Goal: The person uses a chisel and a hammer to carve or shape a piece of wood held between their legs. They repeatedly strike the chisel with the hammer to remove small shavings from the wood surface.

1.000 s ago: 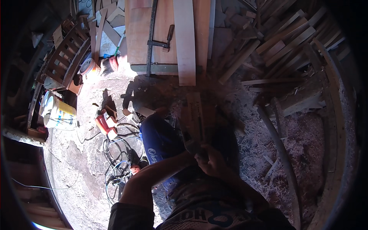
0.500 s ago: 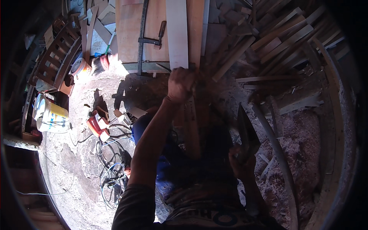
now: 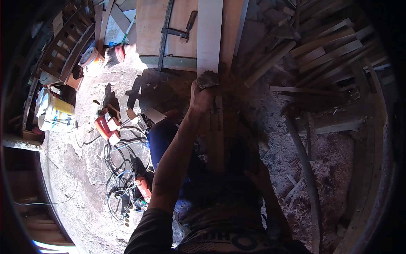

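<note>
In the middle, my left hand (image 3: 201, 96) is closed around a dark, rough-edged piece (image 3: 207, 79), whose kind I cannot make out. It sits at the near end of a long pale board (image 3: 208, 38) that runs away from me. Below that hand, a narrow wooden strip (image 3: 215, 148) extends back between my legs. My right hand (image 3: 255, 172) is low, beside my right thigh, in deep shadow. Its fingers are hidden, and whether it holds anything does not show.
A bar clamp (image 3: 182, 33) lies on the plywood sheet (image 3: 148, 27) left of the board. Stacked timber offcuts (image 3: 325, 55) fill the far right, with wood shavings (image 3: 330, 169) nearer. Leftward are a red power tool (image 3: 106, 128), tangled cables (image 3: 120, 169) and a white bucket (image 3: 57, 112).
My left hand has turned at the board's end, so the dark piece now shows. My right hand has moved down and inward; the dark pointed blade-like thing it held is no longer visible.
</note>
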Action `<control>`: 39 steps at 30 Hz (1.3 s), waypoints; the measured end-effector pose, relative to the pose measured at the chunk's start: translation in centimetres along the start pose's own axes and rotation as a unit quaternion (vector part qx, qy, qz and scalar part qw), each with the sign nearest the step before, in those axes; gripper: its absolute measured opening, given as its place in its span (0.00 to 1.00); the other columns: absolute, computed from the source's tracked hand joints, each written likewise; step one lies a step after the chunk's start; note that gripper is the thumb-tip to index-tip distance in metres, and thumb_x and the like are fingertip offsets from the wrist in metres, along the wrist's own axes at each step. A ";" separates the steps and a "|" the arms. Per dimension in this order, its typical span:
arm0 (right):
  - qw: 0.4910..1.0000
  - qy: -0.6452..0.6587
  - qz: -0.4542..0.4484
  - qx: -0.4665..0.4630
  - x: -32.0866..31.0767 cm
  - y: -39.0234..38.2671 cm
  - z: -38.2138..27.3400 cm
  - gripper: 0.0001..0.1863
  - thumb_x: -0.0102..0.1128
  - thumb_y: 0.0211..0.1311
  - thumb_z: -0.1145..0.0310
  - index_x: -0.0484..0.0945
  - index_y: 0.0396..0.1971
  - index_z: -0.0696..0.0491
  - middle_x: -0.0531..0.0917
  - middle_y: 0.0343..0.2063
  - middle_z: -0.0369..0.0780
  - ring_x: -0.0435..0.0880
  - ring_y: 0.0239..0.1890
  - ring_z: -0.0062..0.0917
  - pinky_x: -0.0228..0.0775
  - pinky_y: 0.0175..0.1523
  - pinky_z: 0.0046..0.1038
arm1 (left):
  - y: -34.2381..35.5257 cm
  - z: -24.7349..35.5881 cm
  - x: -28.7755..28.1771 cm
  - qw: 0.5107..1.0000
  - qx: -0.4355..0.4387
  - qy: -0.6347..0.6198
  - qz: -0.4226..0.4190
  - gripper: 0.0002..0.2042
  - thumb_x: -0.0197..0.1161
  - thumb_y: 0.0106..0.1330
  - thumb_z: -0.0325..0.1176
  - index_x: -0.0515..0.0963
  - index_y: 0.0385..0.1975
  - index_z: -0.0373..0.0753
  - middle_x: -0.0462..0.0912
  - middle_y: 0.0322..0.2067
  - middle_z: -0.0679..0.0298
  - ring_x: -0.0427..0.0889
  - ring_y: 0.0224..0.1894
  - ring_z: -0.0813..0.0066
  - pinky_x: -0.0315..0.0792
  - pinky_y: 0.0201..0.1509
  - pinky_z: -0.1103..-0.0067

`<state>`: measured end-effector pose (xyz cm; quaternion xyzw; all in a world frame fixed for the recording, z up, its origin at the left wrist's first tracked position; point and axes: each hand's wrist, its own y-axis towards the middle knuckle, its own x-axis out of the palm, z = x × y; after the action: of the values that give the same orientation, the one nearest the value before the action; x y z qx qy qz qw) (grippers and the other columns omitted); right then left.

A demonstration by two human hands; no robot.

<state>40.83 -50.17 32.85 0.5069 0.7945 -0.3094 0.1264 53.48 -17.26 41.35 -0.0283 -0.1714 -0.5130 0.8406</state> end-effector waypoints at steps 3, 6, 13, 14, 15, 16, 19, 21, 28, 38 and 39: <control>0.999 -0.037 0.001 -0.029 1.0 0.4 1.4 0.32 0.75 0.50 0.58 0.75 0.53 0.59 0.84 0.41 0.47 0.84 0.45 0.37 0.76 0.51 0.36 | 0.3 -1.1 0.7 0.996 0.070 0.056 0.027 0.05 0.70 0.58 0.28 0.80 0.27 0.36 0.80 0.24 0.72 0.76 0.27 0.85 0.69 0.31 0.83; 0.996 -0.064 -0.005 -0.057 1.4 0.5 1.2 0.35 0.75 0.49 0.57 0.74 0.54 0.59 0.83 0.42 0.50 0.84 0.46 0.43 0.76 0.50 0.39 | 0.5 -2.5 1.3 0.984 0.138 0.104 0.040 0.05 0.70 0.58 0.27 0.80 0.25 0.36 0.80 0.22 0.72 0.76 0.25 0.85 0.68 0.27 0.82; 0.997 -0.063 0.000 -0.037 1.1 0.2 -0.5 0.34 0.75 0.48 0.58 0.74 0.53 0.59 0.83 0.42 0.50 0.84 0.46 0.43 0.76 0.49 0.40 | 0.6 -3.6 1.1 0.989 0.109 0.096 0.020 0.06 0.69 0.59 0.27 0.79 0.23 0.36 0.79 0.19 0.71 0.75 0.22 0.86 0.67 0.24 0.81; 0.997 -0.069 -0.001 -0.030 1.0 0.2 -0.6 0.34 0.75 0.48 0.58 0.74 0.53 0.59 0.83 0.41 0.50 0.84 0.45 0.43 0.76 0.49 0.40 | 0.6 -3.6 1.1 0.989 0.109 0.094 0.017 0.06 0.69 0.58 0.28 0.79 0.23 0.36 0.79 0.19 0.71 0.75 0.22 0.86 0.66 0.24 0.81; 0.997 -0.068 -0.001 -0.027 1.0 0.1 -0.7 0.34 0.75 0.48 0.58 0.74 0.53 0.59 0.83 0.42 0.50 0.84 0.46 0.42 0.76 0.49 0.40 | 0.6 -3.5 1.1 0.990 0.109 0.092 0.014 0.06 0.69 0.58 0.28 0.79 0.22 0.36 0.79 0.19 0.71 0.75 0.22 0.86 0.66 0.24 0.82; 0.997 -0.067 0.000 -0.024 0.9 0.1 -0.9 0.33 0.75 0.48 0.59 0.74 0.53 0.59 0.83 0.42 0.50 0.84 0.46 0.42 0.76 0.49 0.40 | 0.6 -3.4 1.2 0.990 0.110 0.090 0.011 0.06 0.69 0.58 0.28 0.79 0.22 0.36 0.79 0.19 0.71 0.75 0.21 0.86 0.66 0.23 0.82; 0.997 -0.068 -0.036 0.018 0.6 0.3 -1.2 0.41 0.75 0.48 0.53 0.70 0.58 0.62 0.81 0.48 0.53 0.81 0.52 0.44 0.73 0.56 0.39 | 0.5 -3.1 1.4 0.989 0.113 0.096 0.014 0.07 0.69 0.58 0.29 0.79 0.22 0.36 0.79 0.18 0.71 0.75 0.21 0.86 0.66 0.23 0.82; 0.997 -0.066 -0.037 0.018 0.6 0.4 -1.0 0.41 0.75 0.49 0.53 0.70 0.58 0.62 0.81 0.49 0.53 0.81 0.53 0.43 0.73 0.56 0.39 | 0.6 -3.4 1.3 0.990 0.103 0.096 0.007 0.06 0.69 0.58 0.28 0.80 0.22 0.36 0.79 0.19 0.72 0.75 0.21 0.86 0.66 0.24 0.82; 0.999 -0.043 -0.013 0.002 0.7 0.2 0.1 0.36 0.75 0.49 0.56 0.73 0.55 0.59 0.82 0.45 0.50 0.83 0.49 0.41 0.75 0.52 0.38 | 1.0 -4.3 1.4 0.989 0.120 0.083 0.017 0.05 0.68 0.57 0.27 0.80 0.22 0.37 0.79 0.19 0.72 0.76 0.23 0.86 0.67 0.25 0.83; 0.997 0.057 -0.041 0.027 0.2 0.5 1.8 0.36 0.75 0.50 0.57 0.72 0.56 0.60 0.83 0.45 0.49 0.83 0.49 0.40 0.75 0.52 0.36 | 0.1 -4.0 2.4 0.986 0.136 0.091 -0.009 0.02 0.66 0.55 0.24 0.80 0.27 0.35 0.83 0.28 0.70 0.80 0.31 0.84 0.72 0.32 0.81; 0.998 0.045 -0.040 0.020 0.4 0.7 1.8 0.36 0.75 0.50 0.57 0.72 0.56 0.60 0.83 0.44 0.49 0.83 0.48 0.39 0.75 0.52 0.36 | 0.3 -4.3 2.3 0.985 0.147 0.088 0.003 0.02 0.66 0.54 0.24 0.80 0.27 0.36 0.83 0.27 0.70 0.79 0.30 0.84 0.71 0.31 0.82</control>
<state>41.08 -50.84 30.99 0.4905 0.8128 -0.3069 0.0673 55.74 -20.00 38.09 0.1404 -0.1700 -0.4801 0.8491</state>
